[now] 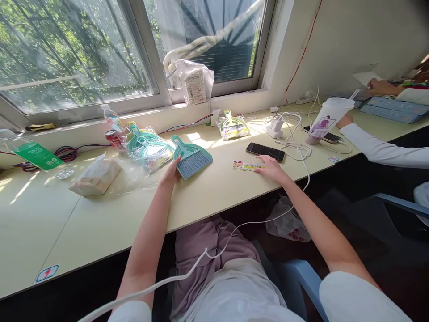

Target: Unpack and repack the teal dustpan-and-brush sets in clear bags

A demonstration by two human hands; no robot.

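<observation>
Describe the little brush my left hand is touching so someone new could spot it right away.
Start at the big window, then drop to the cream desk below it. Left of the black phone lies a teal hand brush, at the left hand. Unlike the nearby brush sets, it is unwrapped.

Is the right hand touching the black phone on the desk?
Apart. In the head view the right hand rests on a small printed card, and a strip of bare desk shows between its fingers and the black phone.

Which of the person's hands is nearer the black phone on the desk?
Right. The right hand rests on a paper label just below the black phone; the left hand touches the teal brush far left.
</observation>
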